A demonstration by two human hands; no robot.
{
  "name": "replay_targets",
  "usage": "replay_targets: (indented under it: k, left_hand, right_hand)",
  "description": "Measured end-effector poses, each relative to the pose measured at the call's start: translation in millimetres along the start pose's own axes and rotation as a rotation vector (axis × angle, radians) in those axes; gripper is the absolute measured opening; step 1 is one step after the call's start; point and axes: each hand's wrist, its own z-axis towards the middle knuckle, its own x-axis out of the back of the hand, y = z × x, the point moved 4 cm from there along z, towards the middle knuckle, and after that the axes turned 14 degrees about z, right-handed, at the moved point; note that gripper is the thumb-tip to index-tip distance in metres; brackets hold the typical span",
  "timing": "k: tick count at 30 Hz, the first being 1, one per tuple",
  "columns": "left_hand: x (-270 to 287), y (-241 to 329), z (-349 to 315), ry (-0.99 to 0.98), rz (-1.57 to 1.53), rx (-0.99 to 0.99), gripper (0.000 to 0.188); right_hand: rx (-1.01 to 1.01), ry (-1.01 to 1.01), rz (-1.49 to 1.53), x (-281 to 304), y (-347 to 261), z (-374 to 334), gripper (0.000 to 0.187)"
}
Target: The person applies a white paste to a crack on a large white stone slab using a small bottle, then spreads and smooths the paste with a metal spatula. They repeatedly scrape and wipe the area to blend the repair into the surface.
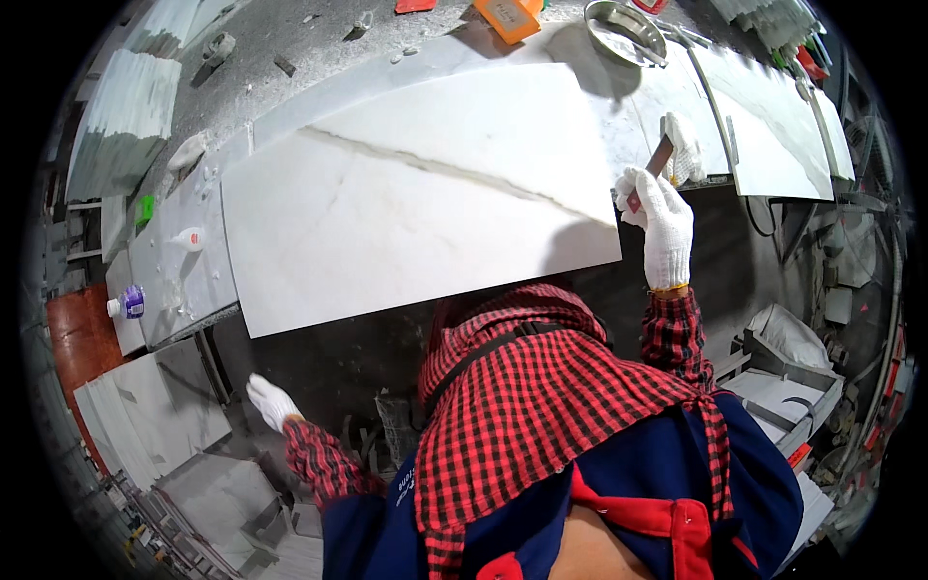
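marble slab (pixel 416 193) lies flat on the workbench (pixel 184 271), overhanging its near edge. right hand (pixel 662 227), at the slab's right corner, pinches a brown scraper (pixel 660 155); left hand (pixel 271 399) hangs spread below. slab looks heavy, stiff, brittle; best lifted by opposite edges.

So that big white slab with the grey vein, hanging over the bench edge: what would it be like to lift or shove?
The white slab looks like polished stone, so probably stiff and heavy for its thickness. Its near edge overhangs the workbench, so a hard push could tip it off. Thin and wide, it would likely crack if dropped. The gloved right hand at its corner suggests slick or sharp edges.
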Motion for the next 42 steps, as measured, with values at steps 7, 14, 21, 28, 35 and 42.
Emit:
replay_targets:
  k: [7,14,21,28,35,42]
  left_hand:
    - [-37.0,31.3,-57.8,-0.039,-0.241,0.016,0.063]
    - [42.5,174.3,-113.0,0.518,-0.263,-0.545,0.04]
    - [28.3,348.0,-264.6,0.196,-0.038,-1.544,0.048]
    - [4.1,435.4,-331.1,0.085,0.046,-1.898,0.06]
    - [1.8,451.9,-142.5,0.133,0.48,-1.29,0.065]
    - [-3.2,318.2,57.0,0.246,0.345,-0.827,0.065]
  right_hand:
    - [-0.078,-0.15,-0.274,-16.8,-4.0,21.0,0.033]
    - [0.577,-0.242,-1.066,-16.2,-31.5,100.9,0.029]
    - [0.785,-0.2,-1.651,-33.8,-74.3,189.3,0.028]
    - [0.99,-0.323,-1.812,-67.8,-69.6,215.5,0.017]
    - [0.955,-0.299,-1.736,-68.8,-90.0,176.7,0.023]
    - [0.496,-0.082,-1.378,-37.8,-79.9,65.7,0.045]
